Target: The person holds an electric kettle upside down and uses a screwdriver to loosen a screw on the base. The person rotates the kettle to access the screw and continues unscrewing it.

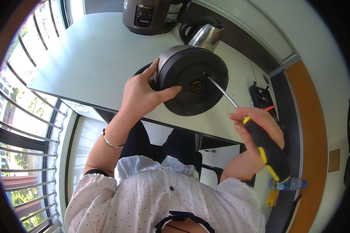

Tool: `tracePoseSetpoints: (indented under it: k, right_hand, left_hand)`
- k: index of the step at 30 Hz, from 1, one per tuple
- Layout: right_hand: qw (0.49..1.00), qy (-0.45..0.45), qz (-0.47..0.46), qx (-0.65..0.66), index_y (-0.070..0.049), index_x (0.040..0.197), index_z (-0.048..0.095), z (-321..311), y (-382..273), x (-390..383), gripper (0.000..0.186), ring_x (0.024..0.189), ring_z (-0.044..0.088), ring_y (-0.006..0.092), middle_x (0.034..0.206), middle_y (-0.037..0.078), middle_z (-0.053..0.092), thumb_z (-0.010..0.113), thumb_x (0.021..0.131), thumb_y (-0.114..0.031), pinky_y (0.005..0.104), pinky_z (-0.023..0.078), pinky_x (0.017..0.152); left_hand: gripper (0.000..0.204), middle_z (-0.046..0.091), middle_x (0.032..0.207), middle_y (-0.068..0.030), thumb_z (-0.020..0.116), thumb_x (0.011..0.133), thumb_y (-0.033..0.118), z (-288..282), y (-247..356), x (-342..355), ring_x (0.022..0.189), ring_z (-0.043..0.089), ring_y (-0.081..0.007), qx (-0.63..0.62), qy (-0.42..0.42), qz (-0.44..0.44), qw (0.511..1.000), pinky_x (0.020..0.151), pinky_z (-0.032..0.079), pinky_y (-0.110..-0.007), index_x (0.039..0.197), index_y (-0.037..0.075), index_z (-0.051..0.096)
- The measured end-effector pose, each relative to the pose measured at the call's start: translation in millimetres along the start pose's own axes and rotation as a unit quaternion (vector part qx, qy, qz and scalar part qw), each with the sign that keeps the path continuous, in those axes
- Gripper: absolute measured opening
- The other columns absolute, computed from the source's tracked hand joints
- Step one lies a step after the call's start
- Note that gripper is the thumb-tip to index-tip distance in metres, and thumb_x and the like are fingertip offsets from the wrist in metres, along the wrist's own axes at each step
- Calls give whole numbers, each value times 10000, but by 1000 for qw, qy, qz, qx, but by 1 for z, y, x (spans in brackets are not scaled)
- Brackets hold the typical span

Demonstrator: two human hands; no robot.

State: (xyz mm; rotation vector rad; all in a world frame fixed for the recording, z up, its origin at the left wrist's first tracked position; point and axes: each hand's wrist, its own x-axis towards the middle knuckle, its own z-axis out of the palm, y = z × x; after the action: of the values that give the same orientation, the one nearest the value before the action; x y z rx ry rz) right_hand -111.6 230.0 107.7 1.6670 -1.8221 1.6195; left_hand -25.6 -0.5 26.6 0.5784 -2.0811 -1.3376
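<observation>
My left hand (142,91) grips an electric kettle (192,103) by its side, the thumb resting on the black round bottom. The kettle is tipped so that this bottom, with a ringed connector in its middle, faces me. In my right hand (260,130) is a screwdriver (266,143) with a black and yellow handle. Its metal shaft points up and left, and the tip meets a small hole in the kettle's bottom, above and right of the connector. Whether a screw sits in that hole I cannot tell.
Behind the held kettle stands another steel kettle (208,37) with a black handle. A large brown appliance (149,17) is at the back of the pale table (85,50). To the right lie a black object (260,95) and a water bottle (286,184). Barred windows (27,128) are on the left.
</observation>
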Motion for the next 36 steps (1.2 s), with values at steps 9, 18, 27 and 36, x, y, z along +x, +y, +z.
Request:
tracePoseSetpoints:
  k: [9, 18, 27, 36]
  right_hand:
    - [983, 172, 27, 59, -18, 987, 558, 22, 8, 2, 379, 817, 630, 195, 994, 177, 626, 743, 672, 83, 263, 508, 714]
    - [993, -11, 29, 116, 17, 997, 570, 0, 4, 10, 309, 871, 661, 241, 1111, 209, 577, 652, 726, 140, 294, 544, 782]
    - [977, 188, -54, 87, 25, 1013, 540, 18, 27, 3, 307, 744, 670, 252, 912, 191, 630, 662, 745, 113, 318, 575, 652]
    - [984, 154, -81, 35, -5, 931, 552, 15, 37, -4, 326, 726, 656, 211, 940, 156, 623, 738, 685, 102, 297, 559, 681]
  left_hand:
    - [865, 674, 717, -108, 746, 604, 387, 2, 1, -1, 660, 663, -184, 31, 9, 7, 999, 675, 500, -267, 1310, -30, 473]
    - [817, 646, 671, -86, 747, 617, 413, -3, 7, 8, 609, 629, -162, 33, -3, -15, 999, 620, 484, -272, 1281, -5, 519]
    - [827, 603, 637, -62, 747, 630, 396, -6, 5, 17, 567, 565, -119, 22, -19, -19, 999, 568, 447, -247, 1281, -49, 500]
    - [834, 586, 629, -44, 759, 628, 364, -6, 1, 18, 576, 548, -101, 6, -23, -35, 999, 581, 438, -238, 1296, -51, 483]
